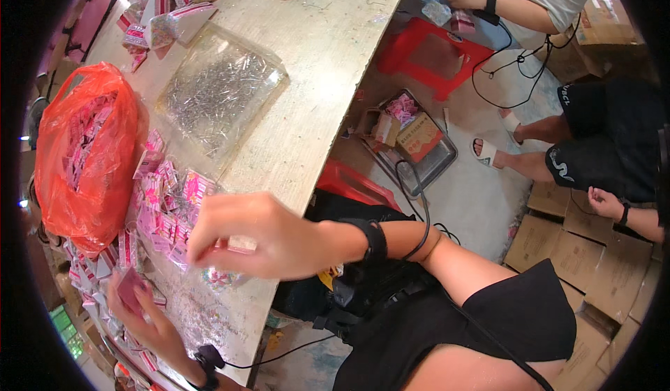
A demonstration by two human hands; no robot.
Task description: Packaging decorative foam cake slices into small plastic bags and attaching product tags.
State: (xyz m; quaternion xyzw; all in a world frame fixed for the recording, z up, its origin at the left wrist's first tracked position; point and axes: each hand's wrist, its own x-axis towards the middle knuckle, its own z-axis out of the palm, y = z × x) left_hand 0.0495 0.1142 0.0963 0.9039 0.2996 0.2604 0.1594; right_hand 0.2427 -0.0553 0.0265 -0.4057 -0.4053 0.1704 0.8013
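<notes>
My left hand (143, 314), at the lower left above the table edge, has its fingers closed around a small pink card (130, 290). Over the table's near part, my right hand (255, 234) is slightly blurred, with fingers curled in toward the thumb. Whatever it pinches, if anything, is hidden. Partly covered below it lies a clear bag of colourful bits (221, 277). Beside the right hand's fingertips spreads a pile of pink printed cards (164, 206). A clear shallow tray (269, 70) farther up holds many thin silvery metal pieces.
A red plastic bag (87, 160) full of pink cards stands left. Filled triangular packets (185, 21) lie at the far end. Right of the table are a red stool (433, 59), a metal tray (443, 157) with boxes, cartons (558, 244), cables and two other people.
</notes>
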